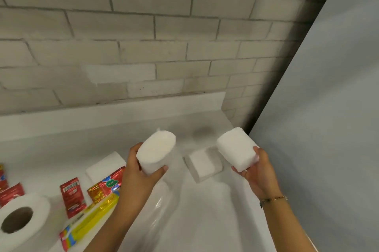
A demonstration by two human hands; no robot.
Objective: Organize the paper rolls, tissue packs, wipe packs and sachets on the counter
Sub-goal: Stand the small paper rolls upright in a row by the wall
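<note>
My left hand (141, 171) grips a white paper roll (156, 150) held above the white counter (205, 210). My right hand (257, 171) grips a second white paper roll (235, 148) near the right wall. Between them a white tissue pack (203, 164) lies on the counter. Another white tissue pack (105, 164) lies to the left. Red sachets (72, 196) and a red foil pack (106, 187) lie further left, beside a yellow wipe pack (90, 225). A large paper roll (21, 221) with a wide hollow core sits at the bottom left.
A brick wall (143, 46) rises behind the counter, with a low white backsplash ledge (112, 114). A grey panel (328, 108) closes off the right side. A clear plastic wrap (160, 210) lies on the counter under my left forearm.
</note>
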